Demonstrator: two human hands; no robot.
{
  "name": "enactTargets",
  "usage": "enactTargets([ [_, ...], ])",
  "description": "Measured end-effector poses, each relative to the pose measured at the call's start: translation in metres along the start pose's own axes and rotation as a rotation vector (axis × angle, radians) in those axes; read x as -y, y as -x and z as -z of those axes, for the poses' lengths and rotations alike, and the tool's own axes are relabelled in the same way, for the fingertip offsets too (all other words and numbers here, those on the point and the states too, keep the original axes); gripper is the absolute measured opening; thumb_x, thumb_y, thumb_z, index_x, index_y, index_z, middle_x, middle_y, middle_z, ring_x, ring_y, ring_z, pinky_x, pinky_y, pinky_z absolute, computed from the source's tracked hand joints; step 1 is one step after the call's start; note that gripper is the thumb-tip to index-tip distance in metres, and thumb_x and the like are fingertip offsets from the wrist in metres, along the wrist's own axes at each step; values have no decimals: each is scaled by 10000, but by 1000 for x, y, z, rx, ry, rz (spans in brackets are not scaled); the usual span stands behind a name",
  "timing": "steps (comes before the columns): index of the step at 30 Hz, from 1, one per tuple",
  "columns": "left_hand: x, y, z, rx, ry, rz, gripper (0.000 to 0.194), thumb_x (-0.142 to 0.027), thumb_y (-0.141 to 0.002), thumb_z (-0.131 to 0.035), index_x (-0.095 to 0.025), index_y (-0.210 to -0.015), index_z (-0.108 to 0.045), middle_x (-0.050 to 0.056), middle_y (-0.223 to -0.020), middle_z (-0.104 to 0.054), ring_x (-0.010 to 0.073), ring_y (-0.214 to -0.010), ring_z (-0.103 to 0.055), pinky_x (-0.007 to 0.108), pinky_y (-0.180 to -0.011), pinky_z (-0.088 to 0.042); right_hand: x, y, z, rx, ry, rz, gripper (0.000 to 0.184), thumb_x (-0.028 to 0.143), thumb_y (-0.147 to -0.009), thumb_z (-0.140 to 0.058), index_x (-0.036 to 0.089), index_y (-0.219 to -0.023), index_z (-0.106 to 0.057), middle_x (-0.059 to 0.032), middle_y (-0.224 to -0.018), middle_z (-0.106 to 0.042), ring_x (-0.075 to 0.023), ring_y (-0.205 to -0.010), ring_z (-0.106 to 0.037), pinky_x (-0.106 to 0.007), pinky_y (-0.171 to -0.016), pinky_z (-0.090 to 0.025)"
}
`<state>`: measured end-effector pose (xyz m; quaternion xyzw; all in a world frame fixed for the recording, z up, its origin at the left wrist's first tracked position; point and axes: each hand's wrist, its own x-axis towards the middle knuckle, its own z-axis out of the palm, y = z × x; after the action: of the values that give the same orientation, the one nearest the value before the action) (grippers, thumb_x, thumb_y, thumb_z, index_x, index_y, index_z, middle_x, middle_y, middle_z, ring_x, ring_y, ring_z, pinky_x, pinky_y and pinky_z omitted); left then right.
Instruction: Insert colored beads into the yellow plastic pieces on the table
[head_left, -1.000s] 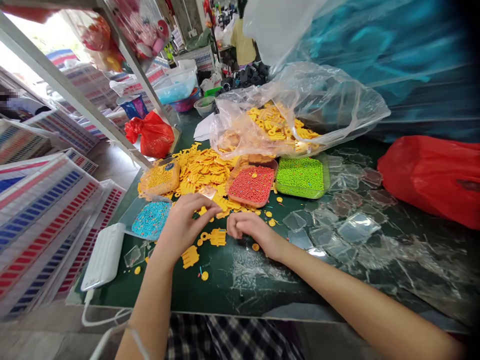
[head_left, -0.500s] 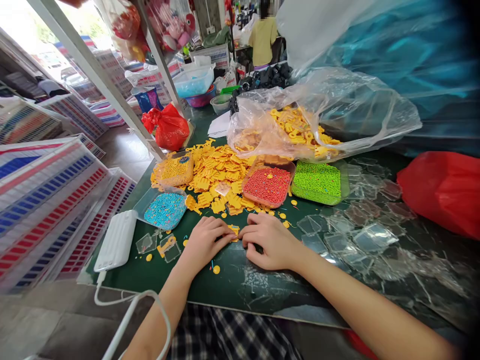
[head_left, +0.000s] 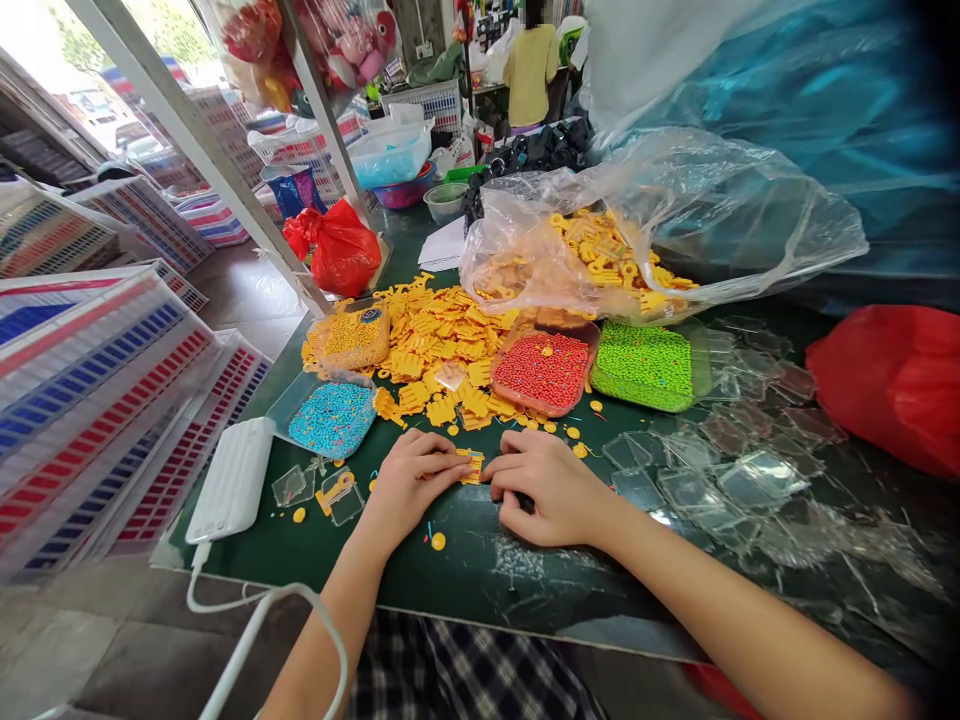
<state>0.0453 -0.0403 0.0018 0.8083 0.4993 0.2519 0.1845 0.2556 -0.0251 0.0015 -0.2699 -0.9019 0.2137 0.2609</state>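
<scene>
Between the thumb and fingers of my left hand (head_left: pixel 420 485) is a small flat yellow plastic piece (head_left: pixel 471 465), held low over the dark green table. Blue shows along the piece's upper edge. My right hand (head_left: pixel 544 488) sits just to the right of it, fingers curled inward and fingertips a little apart from the piece; whatever they pinch, if anything, is too small to make out. Beyond my hands lies a heap of similar yellow pieces (head_left: pixel 431 335). Trays of blue beads (head_left: pixel 330 415), yellow beads (head_left: pixel 354 338), red beads (head_left: pixel 544 370) and green beads (head_left: pixel 645 362) stand around the heap.
A white power bank (head_left: pixel 231 480) with a cable lies at the left edge. Clear plastic covers (head_left: pixel 757 480) spread across the right side. Behind the trays rests a clear bag (head_left: pixel 600 260) of yellow parts. A red bag (head_left: pixel 892 385) is at far right. A person (head_left: pixel 531 75) stands in the background.
My right fingertips have drawn slightly away from the yellow piece, to the right. My left hand still holds the piece. The whole view has shifted a little.
</scene>
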Motion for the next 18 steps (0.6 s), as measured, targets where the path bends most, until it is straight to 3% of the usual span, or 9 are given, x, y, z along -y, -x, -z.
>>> enactTargets([
  [7,1,3,1,-105,-9,60,252,-386,-931,-554,-241,-868,-749,40,-859,-686,195,-832,-596,347,-761,-487,0,0,0,-25,-23,10,172,141,-677,-466,224,-578,-580,-30,-595,-633,-192,-654,-388,-326,-603,-249],
  [11,-10,-6,4,-178,-36,-4,275,-422,-925,-556,-232,-836,-734,36,-817,-689,188,-800,-610,336,-734,-484,2,0,0,-53,-6,85,166,141,-679,-458,215,-589,-577,-35,-599,-615,-185,-644,-378,-326,-583,-223],
  [14,-28,-31,11,-192,-118,-141,301,-436,-932,-544,-218,-813,-714,30,-800,-699,180,-789,-607,329,-742,-464,4,0,-2,-69,27,168,133,150,-664,-468,212,-572,-541,-23,-566,-568,-177,-629,-375,-330,-564,-207],
  [18,-45,-87,14,-136,-337,-229,312,-425,-947,-513,-204,-864,-717,54,-875,-720,213,-843,-584,361,-782,-435,4,1,-7,-85,56,209,131,186,-662,-494,225,-537,-489,-3,-540,-524,-172,-614,-382,-334,-549,-221],
])
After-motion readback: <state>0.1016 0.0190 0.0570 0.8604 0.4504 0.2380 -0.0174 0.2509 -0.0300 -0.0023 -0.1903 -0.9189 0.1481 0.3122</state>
